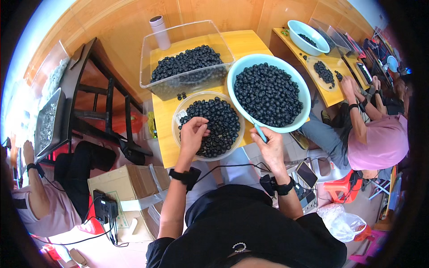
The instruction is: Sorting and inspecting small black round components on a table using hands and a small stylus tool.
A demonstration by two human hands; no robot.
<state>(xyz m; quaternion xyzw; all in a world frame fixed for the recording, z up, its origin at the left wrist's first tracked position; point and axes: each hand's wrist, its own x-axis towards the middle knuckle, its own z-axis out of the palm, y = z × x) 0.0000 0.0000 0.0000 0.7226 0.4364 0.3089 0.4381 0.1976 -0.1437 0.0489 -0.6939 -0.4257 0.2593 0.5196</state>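
Note:
My left hand (193, 136) is over a round, shallow clear tray (177, 103) holding many black, round, bead-like pieces (216, 118). Its fingers are curled together at the pieces; whatever they pinch is too small to make out. In my right hand (271, 149) is a slim tool with a light-blue handle (261, 133), its thin tip pointing up at the rim of a light-blue basin (306, 96). That basin is heaped with the same black pieces. A clear rectangular bin (147, 58) behind the tray holds more of them.
A pink bottle (161, 33) stands at the back of the yellow table (243, 42). Cardboard boxes (129, 183) and a black stool (109, 100) are to the left. At right are a phone (307, 174), a red stool (342, 187) and a person in pink (380, 143) at another table.

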